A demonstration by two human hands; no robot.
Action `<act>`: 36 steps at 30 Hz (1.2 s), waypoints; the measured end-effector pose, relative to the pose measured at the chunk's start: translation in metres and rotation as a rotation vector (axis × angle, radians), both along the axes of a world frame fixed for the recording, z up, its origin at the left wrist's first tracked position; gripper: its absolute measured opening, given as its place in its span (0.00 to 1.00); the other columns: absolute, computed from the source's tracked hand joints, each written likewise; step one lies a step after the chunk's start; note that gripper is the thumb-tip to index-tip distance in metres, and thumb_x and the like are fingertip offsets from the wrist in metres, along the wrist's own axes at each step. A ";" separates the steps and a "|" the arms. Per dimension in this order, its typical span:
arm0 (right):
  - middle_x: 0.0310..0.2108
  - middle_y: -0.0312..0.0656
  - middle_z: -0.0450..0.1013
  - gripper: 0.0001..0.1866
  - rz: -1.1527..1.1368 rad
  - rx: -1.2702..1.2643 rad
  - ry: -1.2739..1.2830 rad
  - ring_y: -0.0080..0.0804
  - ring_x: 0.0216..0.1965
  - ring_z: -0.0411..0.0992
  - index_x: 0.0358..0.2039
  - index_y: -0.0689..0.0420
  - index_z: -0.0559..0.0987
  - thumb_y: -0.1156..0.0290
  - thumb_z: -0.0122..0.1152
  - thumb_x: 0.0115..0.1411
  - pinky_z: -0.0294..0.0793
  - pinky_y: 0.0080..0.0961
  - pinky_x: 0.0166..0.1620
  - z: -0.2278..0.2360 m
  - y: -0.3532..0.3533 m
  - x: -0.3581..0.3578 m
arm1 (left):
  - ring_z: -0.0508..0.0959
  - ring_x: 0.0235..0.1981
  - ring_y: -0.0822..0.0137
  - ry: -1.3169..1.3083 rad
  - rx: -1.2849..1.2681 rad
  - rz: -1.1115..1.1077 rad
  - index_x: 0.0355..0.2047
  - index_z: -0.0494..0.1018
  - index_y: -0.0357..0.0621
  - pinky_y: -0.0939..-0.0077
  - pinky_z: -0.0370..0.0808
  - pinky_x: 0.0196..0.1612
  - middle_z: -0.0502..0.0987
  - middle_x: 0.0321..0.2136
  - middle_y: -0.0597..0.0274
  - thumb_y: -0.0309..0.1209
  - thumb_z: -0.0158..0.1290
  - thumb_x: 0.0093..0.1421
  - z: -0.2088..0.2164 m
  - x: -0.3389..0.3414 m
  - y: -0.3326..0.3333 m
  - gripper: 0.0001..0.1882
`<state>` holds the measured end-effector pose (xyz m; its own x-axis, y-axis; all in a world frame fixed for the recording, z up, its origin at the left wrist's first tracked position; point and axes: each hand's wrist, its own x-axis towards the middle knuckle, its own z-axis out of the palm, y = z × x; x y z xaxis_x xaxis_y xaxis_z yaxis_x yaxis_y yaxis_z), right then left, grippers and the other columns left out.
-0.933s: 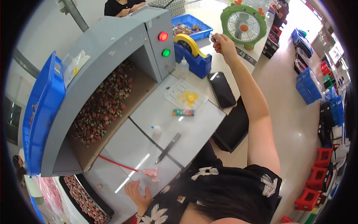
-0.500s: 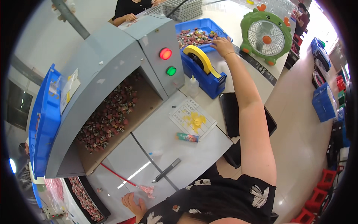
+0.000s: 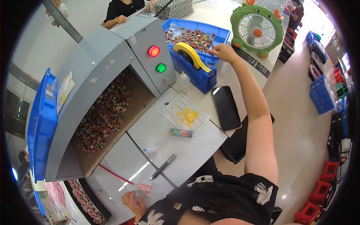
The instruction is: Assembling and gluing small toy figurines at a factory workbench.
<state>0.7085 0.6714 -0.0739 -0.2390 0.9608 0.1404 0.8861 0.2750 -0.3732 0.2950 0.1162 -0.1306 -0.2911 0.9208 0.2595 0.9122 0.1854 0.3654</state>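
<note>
My right arm stretches to the back of the table. There my right hand grips the near rim of a shallow blue plastic tray, fingertips closed at its edge. In the tray lie many small reddish-brown figures and some clear plastic bags. Just left of that hand stands a blue tape dispenser with a yellow roll. My left hand rests on the white tabletop at the near edge, holding nothing, its fingers loosely apart. Beside it lies a red stick with a pink tuft.
A grey machine with red and green lights holds a heap of small figures. Across the table are a pen-like tool, a small tube, a paper with yellow bits, a squeeze bottle, a phone and a green fan.
The blue tray has shifted to the right and nearer with my right hand at its rim, and more of its contents show. My left hand stays on the tabletop. The view has turned slightly.
</note>
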 end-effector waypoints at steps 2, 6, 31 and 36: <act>0.16 0.43 0.70 0.20 0.113 0.156 -0.110 0.38 0.22 0.68 0.18 0.59 0.77 0.54 0.54 0.53 0.66 0.30 0.29 -0.014 -0.028 0.003 | 0.65 0.41 0.53 -0.012 0.005 -0.021 0.36 0.67 0.39 0.54 0.51 0.53 0.67 0.35 0.53 0.32 0.49 0.47 0.005 0.001 -0.007 0.15; 0.23 0.41 0.69 0.16 0.201 0.508 0.143 0.37 0.32 0.66 0.18 0.59 0.77 0.62 0.52 0.54 0.63 0.29 0.40 -0.031 -0.066 -0.008 | 0.64 0.40 0.52 -0.041 0.013 -0.019 0.35 0.68 0.39 0.57 0.53 0.51 0.67 0.34 0.52 0.32 0.50 0.47 0.009 -0.005 -0.036 0.14; 0.37 0.44 0.71 0.18 -0.388 0.502 0.293 0.37 0.39 0.69 0.42 0.54 0.72 0.76 0.51 0.48 0.67 0.27 0.44 -0.114 -0.068 0.098 | 0.65 0.37 0.50 -0.014 0.079 -0.109 0.34 0.67 0.37 0.59 0.60 0.44 0.67 0.34 0.50 0.26 0.50 0.45 -0.007 -0.012 -0.064 0.13; 0.40 0.46 0.70 0.21 -0.385 0.375 0.428 0.39 0.45 0.67 0.44 0.55 0.70 0.78 0.48 0.46 0.65 0.29 0.47 -0.112 0.005 0.118 | 0.69 0.31 0.50 0.259 -0.063 -0.227 0.32 0.73 0.41 0.58 0.64 0.34 0.72 0.30 0.52 0.33 0.48 0.52 -0.005 0.008 -0.025 0.11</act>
